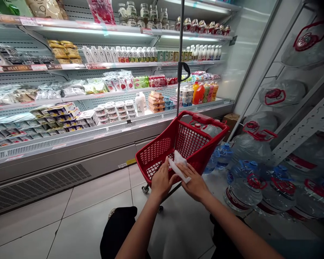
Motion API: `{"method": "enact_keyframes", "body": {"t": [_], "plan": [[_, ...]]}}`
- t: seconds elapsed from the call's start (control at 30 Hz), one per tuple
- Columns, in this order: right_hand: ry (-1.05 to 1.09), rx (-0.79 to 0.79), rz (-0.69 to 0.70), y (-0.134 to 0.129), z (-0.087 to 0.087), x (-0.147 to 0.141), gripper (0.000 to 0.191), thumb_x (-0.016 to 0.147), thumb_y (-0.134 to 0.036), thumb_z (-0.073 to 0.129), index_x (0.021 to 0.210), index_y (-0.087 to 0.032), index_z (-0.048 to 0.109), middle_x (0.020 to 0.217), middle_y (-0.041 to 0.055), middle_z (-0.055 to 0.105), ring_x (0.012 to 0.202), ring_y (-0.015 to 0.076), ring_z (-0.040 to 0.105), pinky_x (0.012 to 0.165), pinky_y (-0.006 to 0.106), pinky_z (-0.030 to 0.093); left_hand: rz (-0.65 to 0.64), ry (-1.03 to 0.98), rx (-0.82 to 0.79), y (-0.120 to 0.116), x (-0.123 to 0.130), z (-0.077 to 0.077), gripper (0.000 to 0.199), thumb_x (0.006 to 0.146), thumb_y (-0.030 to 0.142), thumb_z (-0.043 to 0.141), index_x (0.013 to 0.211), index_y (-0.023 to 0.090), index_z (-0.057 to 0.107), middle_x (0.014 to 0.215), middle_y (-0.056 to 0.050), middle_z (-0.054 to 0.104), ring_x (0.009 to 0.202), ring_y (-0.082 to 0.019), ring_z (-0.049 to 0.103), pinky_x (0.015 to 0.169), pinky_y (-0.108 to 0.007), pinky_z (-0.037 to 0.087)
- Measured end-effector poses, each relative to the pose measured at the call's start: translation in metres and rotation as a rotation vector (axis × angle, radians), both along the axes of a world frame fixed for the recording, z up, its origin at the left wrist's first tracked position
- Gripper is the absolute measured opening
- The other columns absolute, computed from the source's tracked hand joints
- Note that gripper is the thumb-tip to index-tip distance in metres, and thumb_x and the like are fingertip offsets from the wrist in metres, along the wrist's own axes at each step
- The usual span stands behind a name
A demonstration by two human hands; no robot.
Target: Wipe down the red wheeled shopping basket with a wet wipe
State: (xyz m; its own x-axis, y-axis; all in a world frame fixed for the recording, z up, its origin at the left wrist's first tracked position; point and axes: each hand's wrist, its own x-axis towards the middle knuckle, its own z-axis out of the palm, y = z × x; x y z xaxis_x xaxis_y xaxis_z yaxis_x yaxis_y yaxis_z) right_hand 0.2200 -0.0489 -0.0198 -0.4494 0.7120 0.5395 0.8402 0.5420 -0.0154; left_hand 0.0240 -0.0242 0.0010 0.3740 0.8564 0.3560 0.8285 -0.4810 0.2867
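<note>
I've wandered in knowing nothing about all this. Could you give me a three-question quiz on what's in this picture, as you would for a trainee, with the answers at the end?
1. Multiple choice: what is just behind the red cart?
A) a row of checkout desks
B) lit shelves of packaged goods
C) a brick wall

2. True or false: large clear bottles with red handles stand on the floor to the right of the cart.

3. Fill in the word: the left hand and right hand are close together at the cart's near side, with a soft sheet coloured ____ at the right hand's fingers.

Key: 1 B; 2 true; 3 white.
</note>
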Motion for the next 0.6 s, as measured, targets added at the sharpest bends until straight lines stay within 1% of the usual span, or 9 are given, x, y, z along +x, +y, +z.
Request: {"method": "enact_keyframes", "body": {"t": [0.07,0.2,0.27,0.3,0.37,0.43,0.47,0.53,0.6], "plan": [[-0.026,0.006,-0.061,0.01,0.009,0.025,0.084,0.093,-0.016,0.044,0.168,-0.022,0.006,0.165,0.0029,0.039,0.151,0.0193,0.039,0.129,0.045,0.025,-0.03,-0.004,0.036,0.0,-0.014,0.0,0.085,0.104,0.067,0.032,0.168,0.02,0.001,0.164,-0.012,0.042,0.146,-0.025,0.047,0.115,-0.04,0.044],[-0.054,0.061,-0.225,0.035,0.031,0.081,0.083,0.094,-0.017,0.042,0.168,-0.024,0.005,0.165,0.0016,0.04,0.15,0.0207,0.041,0.129,0.046,0.024,-0.035,0.014,0.065,0.007,-0.045,0.0,0.081,0.104,0.066,0.032,0.168,0.023,0.007,0.16,-0.009,0.048,0.143,-0.025,0.051,0.116,-0.04,0.043],[-0.057,0.08,-0.275,0.043,0.039,0.095,0.082,0.094,-0.018,0.043,0.168,-0.025,0.007,0.165,0.0016,0.039,0.15,0.0226,0.041,0.129,0.047,0.024,0.015,0.024,0.064,0.012,-0.055,0.0,0.078,0.105,0.065,0.03,0.168,0.023,0.01,0.159,-0.009,0.049,0.142,-0.025,0.052,0.117,-0.042,0.042],[-0.052,0.084,-0.285,0.044,0.041,0.096,0.082,0.094,-0.018,0.043,0.168,-0.025,0.007,0.165,0.0019,0.039,0.15,0.0234,0.041,0.129,0.048,0.023,0.059,0.029,0.064,0.014,-0.057,0.001,0.076,0.106,0.063,0.029,0.168,0.023,0.011,0.159,-0.009,0.05,0.142,-0.026,0.052,0.119,-0.044,0.04],[-0.038,0.081,-0.277,0.043,0.04,0.086,0.081,0.095,-0.019,0.043,0.168,-0.023,0.009,0.165,0.0027,0.039,0.151,0.0243,0.04,0.129,0.048,0.024,0.164,0.043,0.078,0.017,-0.054,0.003,0.072,0.107,0.061,0.026,0.167,0.023,0.016,0.159,-0.009,0.05,0.145,-0.027,0.049,0.123,-0.05,0.034],[-0.027,0.069,-0.236,0.037,0.035,0.063,0.079,0.095,-0.02,0.042,0.168,-0.021,0.011,0.165,0.0036,0.04,0.152,0.0241,0.038,0.129,0.047,0.025,0.204,0.066,0.111,0.019,-0.04,0.007,0.071,0.107,0.061,0.026,0.166,0.023,0.02,0.161,-0.01,0.046,0.149,-0.028,0.043,0.126,-0.053,0.027],[-0.027,0.062,-0.208,0.034,0.032,0.05,0.078,0.095,-0.02,0.043,0.168,-0.02,0.012,0.165,0.004,0.039,0.153,0.0237,0.036,0.129,0.047,0.025,0.184,0.079,0.132,0.02,-0.03,0.008,0.071,0.106,0.061,0.028,0.166,0.023,0.022,0.163,-0.009,0.043,0.151,-0.027,0.04,0.127,-0.053,0.025],[-0.039,0.056,-0.15,0.028,0.027,0.026,0.077,0.096,-0.021,0.043,0.167,-0.018,0.014,0.166,0.0047,0.037,0.154,0.0229,0.033,0.129,0.046,0.024,0.079,0.098,0.161,0.021,-0.009,0.011,0.072,0.106,0.061,0.032,0.166,0.023,0.022,0.167,-0.007,0.036,0.155,-0.025,0.033,0.129,-0.049,0.024],[-0.053,0.056,-0.105,0.026,0.026,0.015,0.077,0.096,-0.02,0.043,0.167,-0.018,0.014,0.167,0.0041,0.036,0.155,0.0219,0.032,0.13,0.046,0.023,0.008,0.106,0.16,0.021,0.007,0.011,0.07,0.106,0.058,0.036,0.166,0.025,0.022,0.169,-0.004,0.033,0.156,-0.023,0.03,0.129,-0.046,0.026]]}}
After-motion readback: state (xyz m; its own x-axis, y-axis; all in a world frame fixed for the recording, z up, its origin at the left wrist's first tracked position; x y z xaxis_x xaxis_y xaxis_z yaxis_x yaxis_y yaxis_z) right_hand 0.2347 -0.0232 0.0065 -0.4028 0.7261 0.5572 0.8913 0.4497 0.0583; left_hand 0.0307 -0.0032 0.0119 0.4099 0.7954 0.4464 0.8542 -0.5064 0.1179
